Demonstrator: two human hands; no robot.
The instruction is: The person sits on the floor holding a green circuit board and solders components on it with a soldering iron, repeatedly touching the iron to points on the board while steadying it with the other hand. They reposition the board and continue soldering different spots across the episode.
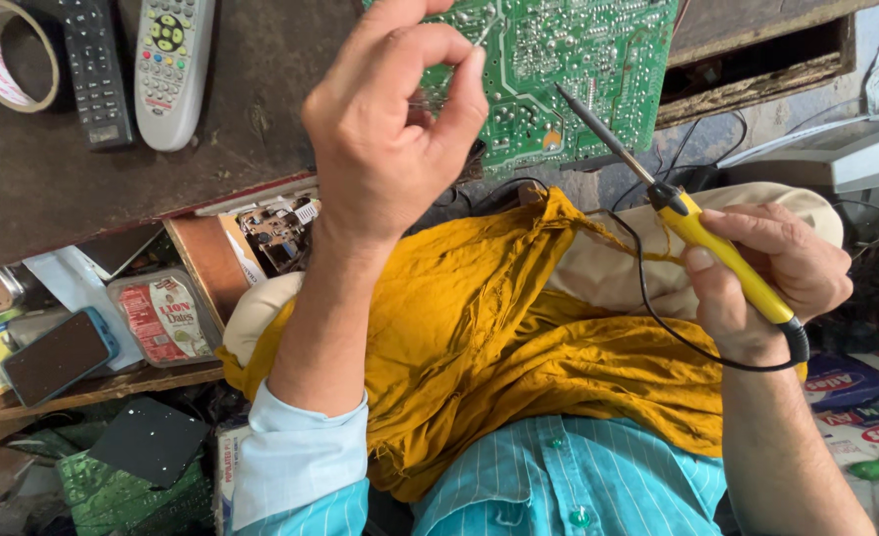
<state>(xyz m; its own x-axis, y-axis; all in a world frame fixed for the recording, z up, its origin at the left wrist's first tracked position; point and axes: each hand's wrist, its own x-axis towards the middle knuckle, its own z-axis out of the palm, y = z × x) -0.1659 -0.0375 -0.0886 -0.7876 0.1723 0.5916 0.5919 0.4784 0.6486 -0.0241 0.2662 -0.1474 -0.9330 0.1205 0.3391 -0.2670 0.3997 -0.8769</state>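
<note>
Soldering posture over a large green printed circuit board point(568, 69) with silver solder traces, propped beyond both hands at the edge of a dark, worn wooden bench point(53, 179).

Mustard-yellow cloth point(499, 337) lies across the lap, beneath both hands. Left hand point(395, 129) raised before the board, thumb and forefinger pinched together; what they pinch cannot be told. Right hand point(772, 273) grips a yellow-handled soldering iron point(692, 223), its dark tip just touching the board's lower edge. Risk, judged: the black cord sags over the cloth, so a slip could scorch fabric or bridge traces. Left of the left hand: two remote controls point(172, 69), a tape roll point(8, 55); cluttered workshop.
</note>
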